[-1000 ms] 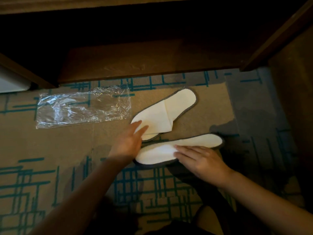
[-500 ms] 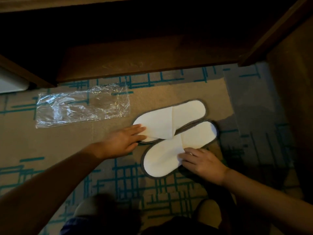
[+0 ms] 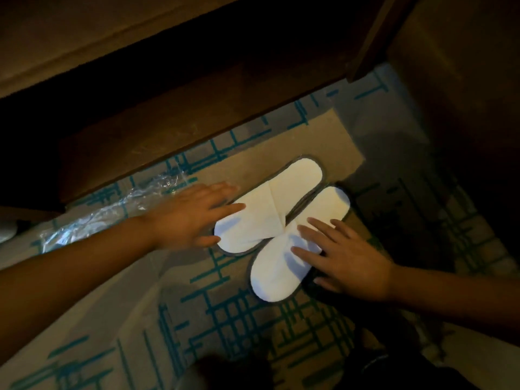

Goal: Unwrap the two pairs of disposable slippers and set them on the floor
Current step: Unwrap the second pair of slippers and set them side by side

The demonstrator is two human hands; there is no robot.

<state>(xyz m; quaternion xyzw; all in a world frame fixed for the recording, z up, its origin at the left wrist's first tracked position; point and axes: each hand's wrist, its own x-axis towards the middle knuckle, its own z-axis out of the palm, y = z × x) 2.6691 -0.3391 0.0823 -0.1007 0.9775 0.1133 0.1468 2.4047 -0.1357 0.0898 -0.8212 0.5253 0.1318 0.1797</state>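
Two white disposable slippers with grey edging lie flat on the patterned carpet, side by side and touching along their inner edges. The far slipper [image 3: 270,212] has my left hand [image 3: 194,218] at its toe end, fingers spread, fingertips resting on it. The near slipper [image 3: 284,263] lies under the spread fingers of my right hand [image 3: 346,257], which rests flat on its right side. Neither hand grips anything. An empty clear plastic wrapper [image 3: 112,215] lies on the carpet behind my left forearm, partly hidden by it.
A dark wooden cabinet base [image 3: 174,136] runs along the far side of the carpet, with a wooden post [image 3: 374,38] and panel at the right. A white object [image 3: 7,232] shows at the left edge. My knees are at the bottom.
The view has tilted and moved closer. The two slippers have come together into a parallel pair. Both hands have flattened, fingers spread, over the slippers.
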